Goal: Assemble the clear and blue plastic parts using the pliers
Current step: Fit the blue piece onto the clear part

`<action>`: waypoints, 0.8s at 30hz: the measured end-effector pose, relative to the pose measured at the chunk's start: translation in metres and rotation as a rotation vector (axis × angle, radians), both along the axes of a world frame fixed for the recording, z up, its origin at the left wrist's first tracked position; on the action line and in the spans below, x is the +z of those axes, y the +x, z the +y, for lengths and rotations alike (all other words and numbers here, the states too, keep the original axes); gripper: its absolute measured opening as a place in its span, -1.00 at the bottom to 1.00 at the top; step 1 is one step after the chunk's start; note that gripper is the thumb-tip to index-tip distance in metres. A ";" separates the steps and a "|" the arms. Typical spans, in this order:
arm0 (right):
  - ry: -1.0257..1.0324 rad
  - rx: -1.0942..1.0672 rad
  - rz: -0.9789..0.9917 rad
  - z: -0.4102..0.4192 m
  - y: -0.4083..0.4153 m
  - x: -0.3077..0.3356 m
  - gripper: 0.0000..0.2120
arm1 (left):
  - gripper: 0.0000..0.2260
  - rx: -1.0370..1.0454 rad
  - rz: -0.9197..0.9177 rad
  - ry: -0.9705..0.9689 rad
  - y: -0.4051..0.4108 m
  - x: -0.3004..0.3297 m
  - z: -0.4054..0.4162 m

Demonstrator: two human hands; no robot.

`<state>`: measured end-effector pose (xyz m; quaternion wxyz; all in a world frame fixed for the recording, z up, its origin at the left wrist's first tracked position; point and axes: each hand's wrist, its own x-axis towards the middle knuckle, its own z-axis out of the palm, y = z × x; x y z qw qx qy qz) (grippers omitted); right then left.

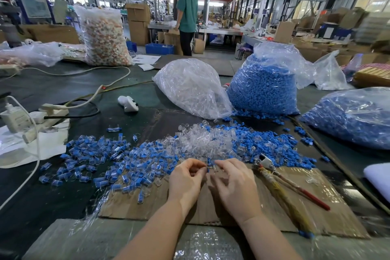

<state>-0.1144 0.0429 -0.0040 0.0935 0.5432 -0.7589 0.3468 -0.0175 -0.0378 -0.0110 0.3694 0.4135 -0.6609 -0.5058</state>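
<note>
both hands' grips, left hand (185,177) and right hand (233,181), pinch a small clear part (211,167) between them; pliers (280,179) lie just right.

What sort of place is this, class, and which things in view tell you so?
Most likely a factory assembly floor: large bags of blue parts and clear parts on the worktable, stacked cardboard boxes behind, and long workbenches under a high industrial roof.

Loose parts pile (211,141): on bench (63,91), behind hands (211,179).
Pliers (280,179): on cardboard sheet (329,213), right of hands.
Part bags (263,88): behind pile.
Power strip (50,116): far left.
</note>
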 end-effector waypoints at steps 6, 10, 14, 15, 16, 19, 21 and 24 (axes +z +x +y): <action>0.302 -0.462 0.054 0.029 -0.034 0.012 -0.52 | -0.88 0.009 -0.011 0.036 0.001 0.002 0.000; 0.765 -0.677 -0.074 0.047 -0.060 0.014 -0.27 | -0.92 0.021 -0.001 0.086 0.002 0.007 0.001; 0.809 -0.660 0.025 0.055 -0.066 0.013 -0.39 | -0.93 0.033 0.024 0.135 0.001 0.010 0.002; 0.779 -0.643 0.087 0.057 -0.064 0.013 -0.46 | -0.94 0.036 0.032 0.152 0.001 0.011 0.002; 0.737 -0.622 0.126 0.058 -0.063 0.015 -0.54 | -0.94 0.039 0.048 0.176 0.001 0.012 0.002; 0.647 -0.524 0.111 0.056 -0.058 0.025 -0.66 | -0.93 0.058 0.139 0.283 0.001 0.016 0.001; 0.616 -0.402 0.040 0.051 -0.054 0.037 -0.69 | -0.93 0.065 0.176 0.330 0.001 0.021 -0.001; 0.596 -0.134 -0.269 0.038 -0.036 0.057 -0.70 | -0.94 0.060 0.211 0.386 0.001 0.028 -0.002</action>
